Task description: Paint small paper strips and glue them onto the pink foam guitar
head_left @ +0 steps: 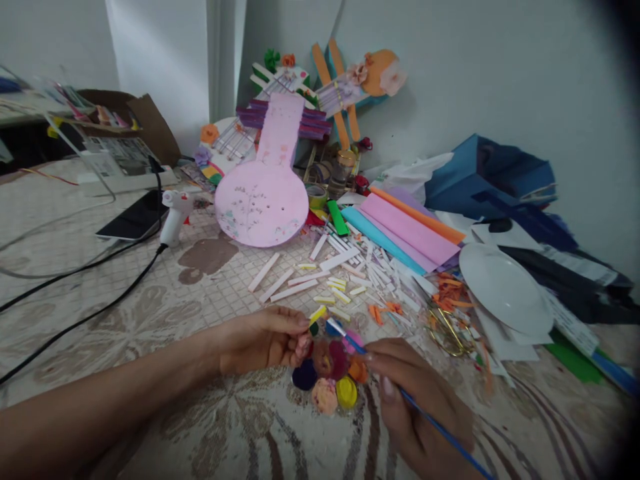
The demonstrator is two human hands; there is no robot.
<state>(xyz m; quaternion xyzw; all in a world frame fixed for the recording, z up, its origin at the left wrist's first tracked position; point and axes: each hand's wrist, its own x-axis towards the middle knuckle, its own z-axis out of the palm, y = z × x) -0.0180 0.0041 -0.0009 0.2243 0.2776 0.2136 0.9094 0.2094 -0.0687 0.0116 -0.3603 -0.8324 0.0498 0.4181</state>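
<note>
My left hand (273, 339) pinches a small yellow-painted strip (318, 315) between thumb and finger. In my right hand (417, 393) is a blue-handled paintbrush (420, 408), its pale bristles pointing at the strip with a small gap between them. Below both hands sits a round cluster of paint pots, among them a yellow pot (346, 393), a peach pot (325, 396) and a dark blue pot (304, 375). Several strips with yellow paint (339, 295) lie just beyond, beside longer white strips (283, 291).
A pink guitar-shaped craft piece (263, 200) leans at the back. On the left are a white glue gun (173, 217) with its black cord and a dark tablet (134, 217). Coloured paper sheets (400, 227), golden scissors (449, 331) and a white plate (505, 287) lie on the right.
</note>
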